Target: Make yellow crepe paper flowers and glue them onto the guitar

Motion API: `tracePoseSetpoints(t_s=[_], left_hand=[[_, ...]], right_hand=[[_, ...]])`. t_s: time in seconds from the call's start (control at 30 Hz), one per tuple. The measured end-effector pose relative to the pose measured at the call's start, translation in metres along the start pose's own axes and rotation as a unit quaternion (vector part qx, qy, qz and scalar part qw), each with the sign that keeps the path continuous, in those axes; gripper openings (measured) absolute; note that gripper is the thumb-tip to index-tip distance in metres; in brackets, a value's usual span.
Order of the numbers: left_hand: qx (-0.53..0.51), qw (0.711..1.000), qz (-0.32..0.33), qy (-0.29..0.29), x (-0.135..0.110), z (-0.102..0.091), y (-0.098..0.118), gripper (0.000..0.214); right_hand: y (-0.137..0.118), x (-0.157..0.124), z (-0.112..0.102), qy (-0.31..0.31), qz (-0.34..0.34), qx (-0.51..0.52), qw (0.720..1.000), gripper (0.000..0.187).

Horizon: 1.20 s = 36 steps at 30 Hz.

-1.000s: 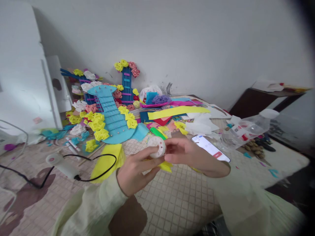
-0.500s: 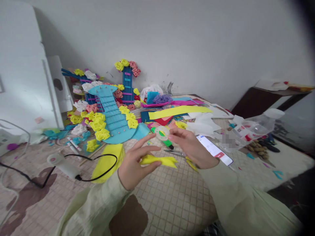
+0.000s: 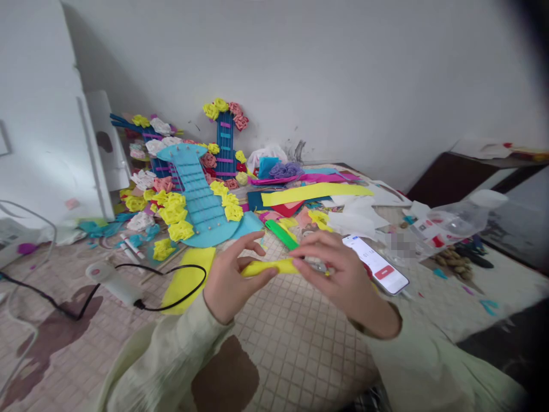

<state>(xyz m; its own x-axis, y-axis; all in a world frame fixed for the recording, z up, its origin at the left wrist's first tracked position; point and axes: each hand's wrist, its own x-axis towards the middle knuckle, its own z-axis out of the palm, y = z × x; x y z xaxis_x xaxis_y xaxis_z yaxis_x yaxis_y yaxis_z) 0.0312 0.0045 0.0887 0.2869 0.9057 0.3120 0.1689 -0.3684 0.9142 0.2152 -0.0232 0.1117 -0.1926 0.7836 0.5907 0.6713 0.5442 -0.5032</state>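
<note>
Nearest to us, two pale green sleeves lead to the hands. The left hand [image 3: 231, 280] pinches the left end of a yellow strip [image 3: 268, 266] between thumb and fingers, its forefinger lifted clear. The right hand [image 3: 343, 273] curls over the other end, its grip pressed together on the strip. Something pale glints at those fingertips, but it is too blurred for us to name. The strip hangs level just above the checked surface [image 3: 300, 343], between both hands.

As we judge it, this one strip is only folded into a narrow band. It has not been coiled like the finished paper roses farther off, so shaping and fixing remain.

Left of the hands we count one white glue gun [image 3: 112, 280] with one black cord [image 3: 171, 303], beside one yellow sheet [image 3: 186, 277]. Just right lies one phone [image 3: 380, 268], screen lit. Beyond the fingers is one green marker [image 3: 281, 234], and far right one clear bottle [image 3: 458, 213] lies on its side.

Farther back we count three blue stands trimmed with roses: the nearest blue stand [image 3: 201, 200], a tall stand [image 3: 225, 143] and a third stand [image 3: 148, 143] on the left. One long yellow band [image 3: 315, 193] lies among loose coloured scraps near the wall.
</note>
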Motion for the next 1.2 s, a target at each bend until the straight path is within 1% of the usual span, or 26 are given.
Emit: tracePoseSetpoints(t_s=[0.03,0.1,0.27,0.33,0.5,0.67,0.77,0.87,0.93,1.0,1.07,1.1,1.13,1.2], left_hand=[[0.012,1.0,0.006,0.004,0.0,0.0,0.0,0.051],[0.038,0.999,0.027,0.008,-0.002,-0.001,0.0,0.053],[0.128,0.985,0.119,0.006,-0.003,-0.003,0.0,0.056],[0.172,0.971,0.163,0.015,-0.003,-0.004,0.002,0.054],[0.261,0.926,0.271,0.037,-0.004,-0.003,0.003,0.046],[0.302,0.895,0.326,0.032,-0.005,-0.001,0.0,0.042],[0.309,0.892,0.33,0.02,-0.005,0.0,-0.004,0.041],[0.288,0.908,0.305,0.008,-0.005,0.001,-0.008,0.042],[0.254,0.932,0.259,0.018,-0.006,0.002,-0.012,0.048],[0.195,0.964,0.177,0.038,-0.007,0.003,-0.016,0.061],[0.097,0.991,0.067,0.057,-0.007,0.004,-0.023,0.07],[0.037,0.997,0.008,0.064,-0.007,0.005,-0.026,0.071],[-0.021,0.996,-0.048,0.073,-0.008,0.005,-0.03,0.07],[-0.11,0.981,-0.13,0.096,-0.008,0.005,-0.04,0.067]], right_hand=[[-0.009,-0.002,0.001,-0.001,-0.033,-0.011,0.999,0.01],[-0.017,-0.004,0.005,-0.009,-0.055,-0.035,0.998,0.01],[-0.01,-0.004,0.012,-0.041,-0.048,-0.064,0.996,0.011],[-0.008,-0.003,0.012,-0.063,-0.045,-0.068,0.995,0.011],[-0.009,0.001,0.007,-0.112,-0.025,-0.069,0.991,0.008],[-0.004,0.006,0.007,-0.17,-0.026,-0.056,0.984,0.008],[0.002,0.007,0.009,-0.205,-0.033,-0.036,0.978,0.009],[0.007,0.006,0.011,-0.227,-0.039,-0.027,0.973,0.009],[0.01,0.006,0.013,-0.23,-0.035,-0.01,0.972,0.008],[0.011,0.007,0.018,-0.226,-0.012,0.024,0.974,0.007],[0.011,0.012,0.026,-0.224,0.024,0.07,0.972,0.008],[0.011,0.015,0.032,-0.227,0.042,0.098,0.968,0.009],[0.01,0.018,0.039,-0.228,0.058,0.128,0.963,0.01],[0.009,0.026,0.055,-0.226,0.087,0.196,0.95,0.013]])
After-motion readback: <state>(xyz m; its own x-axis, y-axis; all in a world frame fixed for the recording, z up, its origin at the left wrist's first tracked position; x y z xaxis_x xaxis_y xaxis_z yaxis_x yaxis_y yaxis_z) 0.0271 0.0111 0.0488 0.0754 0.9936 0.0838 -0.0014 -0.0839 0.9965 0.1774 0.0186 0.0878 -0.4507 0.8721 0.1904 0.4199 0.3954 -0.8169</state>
